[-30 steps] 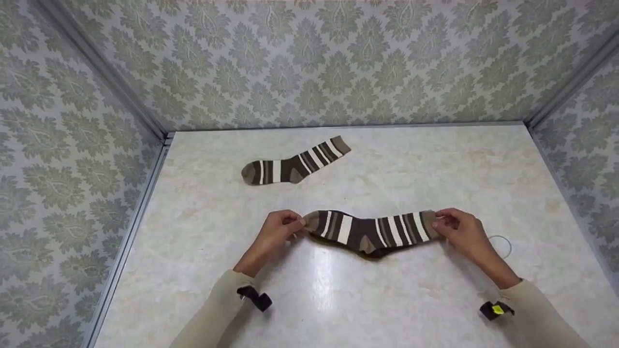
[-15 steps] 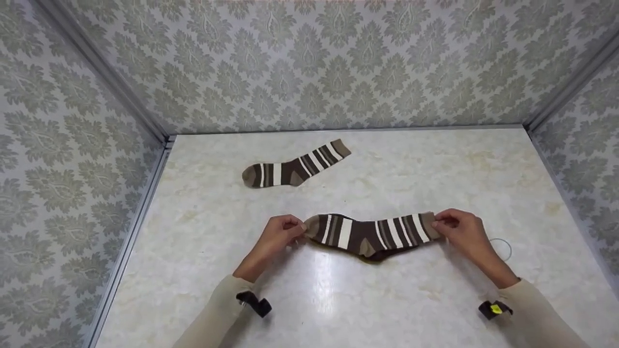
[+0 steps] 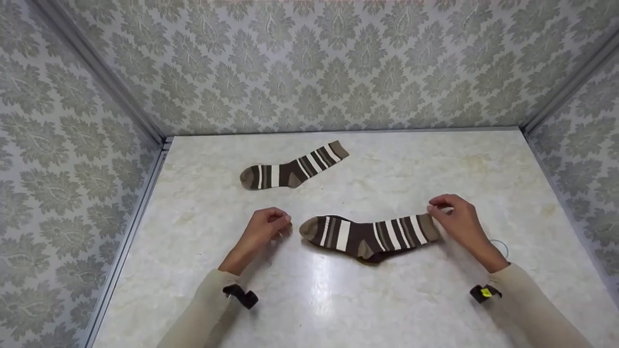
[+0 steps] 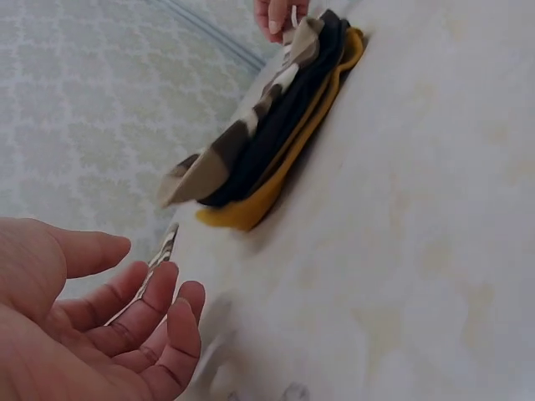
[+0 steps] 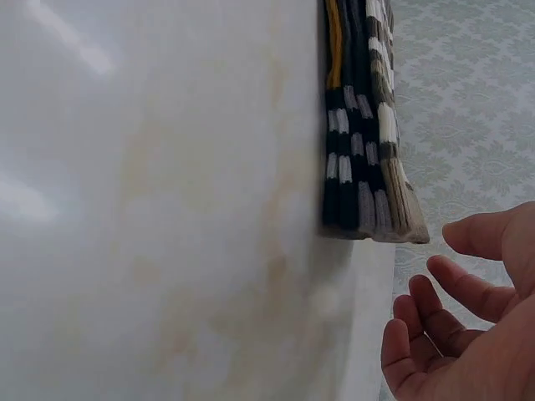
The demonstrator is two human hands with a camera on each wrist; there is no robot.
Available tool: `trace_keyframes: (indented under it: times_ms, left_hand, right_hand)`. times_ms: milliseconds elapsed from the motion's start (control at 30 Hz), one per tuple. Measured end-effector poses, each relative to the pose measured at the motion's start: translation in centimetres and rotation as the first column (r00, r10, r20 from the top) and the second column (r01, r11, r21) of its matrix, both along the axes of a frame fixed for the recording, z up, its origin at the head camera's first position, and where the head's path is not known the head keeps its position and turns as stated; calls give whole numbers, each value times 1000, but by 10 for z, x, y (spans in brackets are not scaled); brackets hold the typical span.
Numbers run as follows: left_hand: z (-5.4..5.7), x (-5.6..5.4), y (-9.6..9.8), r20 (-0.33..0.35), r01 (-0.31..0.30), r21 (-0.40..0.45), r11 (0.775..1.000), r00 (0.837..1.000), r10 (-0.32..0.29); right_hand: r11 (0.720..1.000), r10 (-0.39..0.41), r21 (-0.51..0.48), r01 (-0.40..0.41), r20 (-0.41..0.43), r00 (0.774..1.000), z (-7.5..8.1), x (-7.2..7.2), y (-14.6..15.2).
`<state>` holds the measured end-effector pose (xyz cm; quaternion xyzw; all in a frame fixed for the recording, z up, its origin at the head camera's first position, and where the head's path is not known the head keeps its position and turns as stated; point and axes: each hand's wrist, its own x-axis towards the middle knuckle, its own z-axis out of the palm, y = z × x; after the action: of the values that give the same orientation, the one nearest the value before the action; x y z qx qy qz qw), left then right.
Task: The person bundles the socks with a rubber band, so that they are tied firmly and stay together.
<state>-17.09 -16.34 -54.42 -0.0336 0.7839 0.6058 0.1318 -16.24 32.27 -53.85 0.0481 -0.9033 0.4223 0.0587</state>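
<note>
Off opposite ends of the striped sock stack (image 3: 358,237) on the marbled table (image 3: 483,174), we are holding our left hand (image 3: 263,226) and right hand (image 3: 457,220) empty, fingers loosely parted; we should be aligning its layers gently, without stretching the knit.

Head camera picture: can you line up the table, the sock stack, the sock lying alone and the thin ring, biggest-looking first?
1. Table
2. Sock stack
3. Sock lying alone; it's farther back, which may make it look smaller than it really is
4. Thin ring, partly hidden
</note>
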Motion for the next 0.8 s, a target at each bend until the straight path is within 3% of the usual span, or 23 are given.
trace_keyframes:
  times_ms: [167, 367, 600, 800]
  left_hand:
    - [1, -9, -18, -12, -64, -55, 996, 998, 63]
    - [3, -22, -37, -68, -135, -74, 988, 989, 130]
    - [0, -39, -61, -104, -221, -120, 968, 972, 209]
    - [0, -48, -80, -127, -312, -146, 939, 947, 295]
  right_hand:
    - [999, 41, -16, -41, 11, 999, 2, -28, -15]
    - [996, 86, -24, -84, 85, 993, 2, -62, -34]
    - [991, 135, 1, -137, 147, 980, 6, -100, -55]
    - [980, 191, 16, -198, 193, 962, 14, -128, -84]
